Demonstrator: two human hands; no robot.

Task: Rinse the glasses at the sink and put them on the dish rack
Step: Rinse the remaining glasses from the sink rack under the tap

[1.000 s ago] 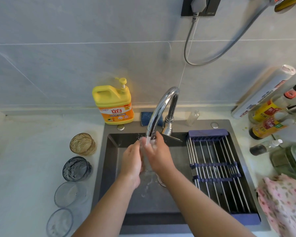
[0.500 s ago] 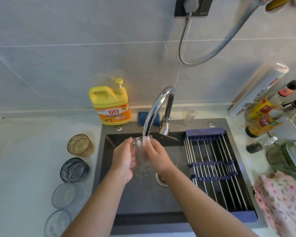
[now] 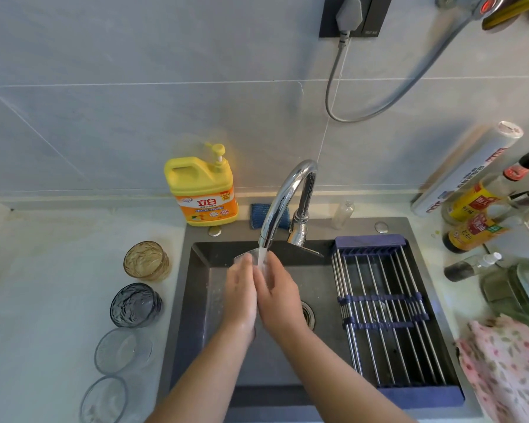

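At L on the counter (image 3: 43, 300) stood a row: nearest clear glass (image 3: 104, 399), second clear glass (image 3: 123, 349), grey-blue glass (image 3: 135, 304), amber glass (image 3: 146, 260). Over the sink (image 3: 287, 377), L hand (image 3: 240, 297) and R hand (image 3: 278, 296) held a transparent glass (image 3: 245, 257) btw. them, fingers curled round it, its rim under the tap's (image 3: 284, 193) water (image 3: 261, 254). The dish rack (image 3: 379, 315) lay across the sink's R part. A yellow soap bottle (image 3: 203, 193) stood behind.

Wall: large pale grey glossy tiles (image 3: 135, 117), thin light grout lines. Black wall socket plate (image 3: 376, 16) at top, grey plug (image 3: 348, 10) in it, grey cable (image 3: 348, 120) looping down wall. Pale whitish stone countertop (image 3: 43, 285) meets wall at low ledge. Soft even light, faint shadows.
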